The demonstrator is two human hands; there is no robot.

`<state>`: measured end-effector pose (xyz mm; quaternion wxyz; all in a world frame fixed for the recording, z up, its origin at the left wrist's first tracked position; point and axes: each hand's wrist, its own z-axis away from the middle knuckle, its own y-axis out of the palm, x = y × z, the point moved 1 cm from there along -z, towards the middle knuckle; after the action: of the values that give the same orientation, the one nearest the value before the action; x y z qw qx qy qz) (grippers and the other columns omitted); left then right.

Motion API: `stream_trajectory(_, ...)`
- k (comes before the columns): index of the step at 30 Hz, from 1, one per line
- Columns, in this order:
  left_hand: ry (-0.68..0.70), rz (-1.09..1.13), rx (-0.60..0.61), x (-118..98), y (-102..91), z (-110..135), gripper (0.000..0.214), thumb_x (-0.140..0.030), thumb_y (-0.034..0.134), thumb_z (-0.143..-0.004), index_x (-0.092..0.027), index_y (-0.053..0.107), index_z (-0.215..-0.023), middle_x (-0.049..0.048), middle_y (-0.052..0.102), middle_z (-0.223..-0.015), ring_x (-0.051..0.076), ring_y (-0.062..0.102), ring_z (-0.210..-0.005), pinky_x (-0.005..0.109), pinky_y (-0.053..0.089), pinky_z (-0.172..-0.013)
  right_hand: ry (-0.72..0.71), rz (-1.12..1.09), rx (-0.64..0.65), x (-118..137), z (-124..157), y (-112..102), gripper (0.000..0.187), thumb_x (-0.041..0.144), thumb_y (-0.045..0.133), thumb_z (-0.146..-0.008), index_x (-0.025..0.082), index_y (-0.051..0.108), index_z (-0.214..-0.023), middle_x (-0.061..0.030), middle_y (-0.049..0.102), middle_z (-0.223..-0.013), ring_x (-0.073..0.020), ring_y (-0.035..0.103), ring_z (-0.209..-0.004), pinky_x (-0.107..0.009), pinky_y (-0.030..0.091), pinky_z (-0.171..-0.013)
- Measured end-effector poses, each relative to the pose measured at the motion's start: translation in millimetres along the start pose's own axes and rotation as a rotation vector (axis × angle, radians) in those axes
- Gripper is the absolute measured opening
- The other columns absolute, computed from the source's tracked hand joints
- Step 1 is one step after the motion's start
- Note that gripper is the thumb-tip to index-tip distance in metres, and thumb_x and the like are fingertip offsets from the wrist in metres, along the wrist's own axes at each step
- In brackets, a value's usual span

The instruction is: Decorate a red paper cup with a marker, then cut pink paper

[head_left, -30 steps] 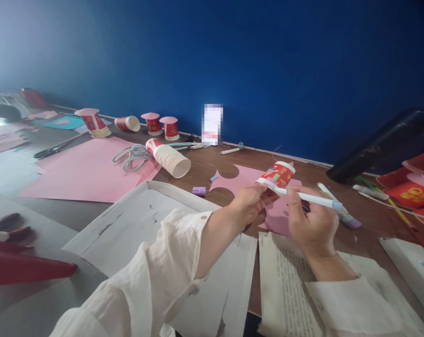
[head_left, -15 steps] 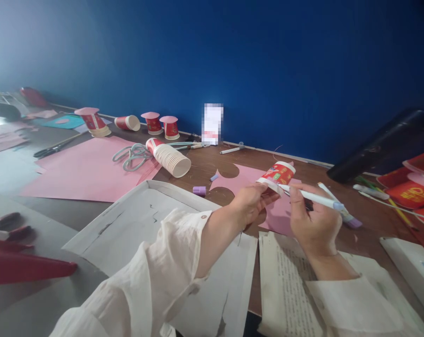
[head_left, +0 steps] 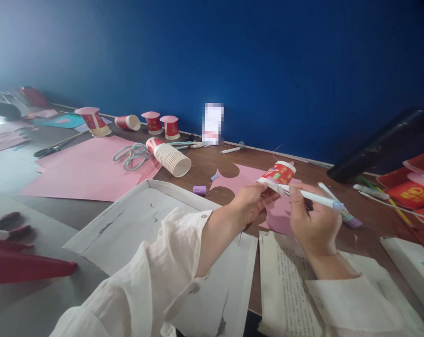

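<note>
My left hand [head_left: 251, 202] is closed around the near end of a red patterned paper cup [head_left: 280, 173], which lies tilted with its other end toward the wall. In my right hand [head_left: 315, 222] is a slim white marker [head_left: 313, 195], pinched between thumb and fingers. Its tip meets the pale near edge of the cup beside my left fingers; any mark there is too small to see. Beneath the cup lies a pink paper sheet [head_left: 245, 175] with rounded cut-outs. A purple marker cap [head_left: 199, 190] rests to the left of it.
A white box lid [head_left: 127, 243] lies under my left forearm, printed pages [head_left: 282, 276] near my right wrist. Stacked paper cups [head_left: 173, 159] lie beside a light cord [head_left: 134, 156]. Cups with pink discs [head_left: 152, 122] stand along the wall. A black tube [head_left: 376, 147] leans at right.
Almost nothing differs. The marker's tail shifts very slightly while its tip stays at the cup's edge; both hands keep their hold.
</note>
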<state>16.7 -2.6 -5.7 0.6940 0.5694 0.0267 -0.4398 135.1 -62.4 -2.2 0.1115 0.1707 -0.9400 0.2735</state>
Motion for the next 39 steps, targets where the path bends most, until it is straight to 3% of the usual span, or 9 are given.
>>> stream_trajectory(6, -0.012, -0.006, -0.017, 0.8, -1.3, -1.6, 0.022, -0.008, 0.045, -0.094, -0.008, 0.065, -0.084, 0.0105, 0.068, -0.085, 0.014, 0.066, -0.078, 0.027, 0.057, -0.084, 0.021, 0.026, 0.013, -1.6, 0.7, -1.0, 0.024, 0.034, 0.056, -0.094, 0.017, 0.072, -0.092, -0.0097, 0.076, -0.086, -0.0237, 0.070, -0.080, -0.034, 0.051, -0.071)
stream_trajectory(24, -0.018, -0.011, -0.007, -0.9, -0.6, -0.1, 0.026, -0.010, 0.045, -0.095, -0.008, 0.064, -0.079, 0.0098, 0.067, -0.079, 0.013, 0.065, -0.072, 0.025, 0.058, -0.080, 0.059, 0.011, 0.000, -3.9, 1.7, 0.1, 0.024, 0.034, 0.055, -0.095, 0.018, 0.073, -0.095, -0.0108, 0.076, -0.092, -0.0249, 0.070, -0.087, -0.039, 0.053, -0.079)
stream_trajectory(39, -0.043, -0.019, -0.008, -1.0, -1.7, -1.1, 0.022, -0.011, 0.045, -0.095, -0.008, 0.067, -0.091, 0.0115, 0.070, -0.086, 0.015, 0.067, -0.080, 0.027, 0.058, -0.084, 0.051, 0.019, -0.009, -4.0, 1.8, -0.1, 0.022, 0.032, 0.054, -0.095, 0.018, 0.071, -0.095, -0.0106, 0.076, -0.093, -0.0250, 0.070, -0.090, -0.039, 0.053, -0.081)
